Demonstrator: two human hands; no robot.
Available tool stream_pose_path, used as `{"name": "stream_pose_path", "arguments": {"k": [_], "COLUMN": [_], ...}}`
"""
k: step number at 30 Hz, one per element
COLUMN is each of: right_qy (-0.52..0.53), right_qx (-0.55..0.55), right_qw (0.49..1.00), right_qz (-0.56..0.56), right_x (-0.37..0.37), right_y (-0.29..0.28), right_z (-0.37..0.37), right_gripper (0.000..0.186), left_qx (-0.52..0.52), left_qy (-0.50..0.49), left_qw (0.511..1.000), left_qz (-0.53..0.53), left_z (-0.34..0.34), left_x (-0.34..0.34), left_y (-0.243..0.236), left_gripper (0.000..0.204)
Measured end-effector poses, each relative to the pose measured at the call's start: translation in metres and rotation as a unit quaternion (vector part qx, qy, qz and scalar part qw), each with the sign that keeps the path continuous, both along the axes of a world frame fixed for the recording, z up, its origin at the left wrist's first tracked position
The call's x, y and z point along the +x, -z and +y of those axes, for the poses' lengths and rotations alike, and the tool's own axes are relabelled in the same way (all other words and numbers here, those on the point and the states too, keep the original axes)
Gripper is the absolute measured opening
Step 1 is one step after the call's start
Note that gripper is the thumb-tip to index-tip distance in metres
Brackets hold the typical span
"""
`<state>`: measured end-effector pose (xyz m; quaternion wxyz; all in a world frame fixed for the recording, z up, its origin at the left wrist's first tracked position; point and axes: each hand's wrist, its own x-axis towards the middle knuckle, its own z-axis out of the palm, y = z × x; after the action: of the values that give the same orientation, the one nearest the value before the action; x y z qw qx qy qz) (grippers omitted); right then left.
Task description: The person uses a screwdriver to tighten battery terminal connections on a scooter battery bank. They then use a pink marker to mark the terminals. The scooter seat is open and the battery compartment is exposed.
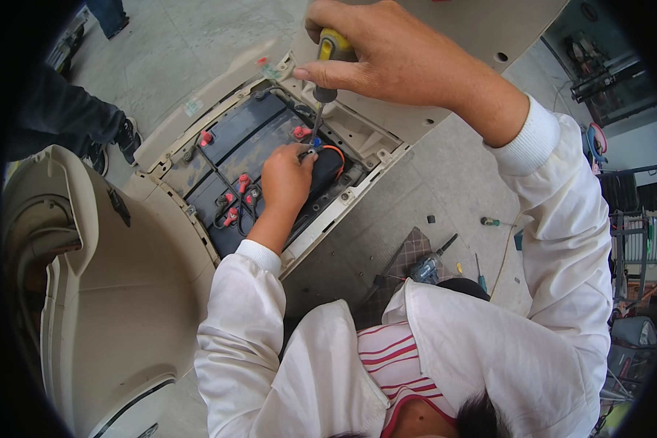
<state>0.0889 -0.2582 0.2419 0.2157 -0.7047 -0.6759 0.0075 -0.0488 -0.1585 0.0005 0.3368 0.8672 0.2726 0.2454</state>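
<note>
My right hand [354,58] grips a yellow-and-grey screwdriver [330,45] from above, its shaft pointing down at the battery compartment of a beige scooter body. My left hand [286,171] is low over the dark batteries [208,182], fingers pinched around something small at the screwdriver's tip, partly hidden, beside a blue piece [316,142] and an orange cable [339,157]. Red terminal caps [244,182] and black cables lie on the batteries. The beige frame rim [376,171] surrounds the compartment.
A beige curved scooter panel [124,292] stands at left; another person's legs [80,117] are beyond it. On the concrete floor lie a power drill [425,270], a green-handled screwdriver [489,221], other small tools and a checked cloth [409,244]. Shelving with gear [628,233] is at right.
</note>
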Motion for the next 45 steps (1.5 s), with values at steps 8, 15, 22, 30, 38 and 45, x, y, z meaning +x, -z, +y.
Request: {"name": "stream_pose_path", "arguments": {"k": [8, 15, 22, 30, 38, 45], "right_qy": [-0.083, -0.047, -0.012, -0.03, -0.039, -0.05], "right_qx": [0.008, -0.019, -0.026, -0.012, -0.005, 0.004], "right_qw": [0.995, 0.993, 0.991, 0.994, 0.994, 0.996], "right_qz": [0.054, 0.11, 0.128, 0.107, 0.103, 0.076], "right_x": [0.013, 0.007, 0.009, 0.016, 0.013, 0.015], "right_y": [0.002, -0.008, -0.02, -0.008, -0.006, -0.007], "right_z": [-0.004, -0.013, -0.022, -0.026, -0.027, -0.023], "right_gripper": [0.029, 0.028, 0.026, 0.026, 0.028, 0.029], "left_qx": [0.014, -0.001, -0.003, 0.026, 0.014, -0.013], "left_qy": [0.01, 0.012, 0.009, 0.033, 0.016, 0.005], "left_qw": [1.0, 1.0, 1.0, 0.999, 0.998, 0.995], "left_qz": [0.003, -0.003, -0.007, -0.029, -0.066, -0.095], "left_z": [0.001, 0.0, 0.0, 0.004, 0.006, 0.011], "left_x": [0.0, 0.002, 0.002, 0.001, 0.004, 0.011], "left_y": [0.0, 0.002, 0.0, 0.002, 0.004, 0.006], "left_gripper": [0.026, 0.02, 0.02, 0.018, 0.015, 0.014]}}
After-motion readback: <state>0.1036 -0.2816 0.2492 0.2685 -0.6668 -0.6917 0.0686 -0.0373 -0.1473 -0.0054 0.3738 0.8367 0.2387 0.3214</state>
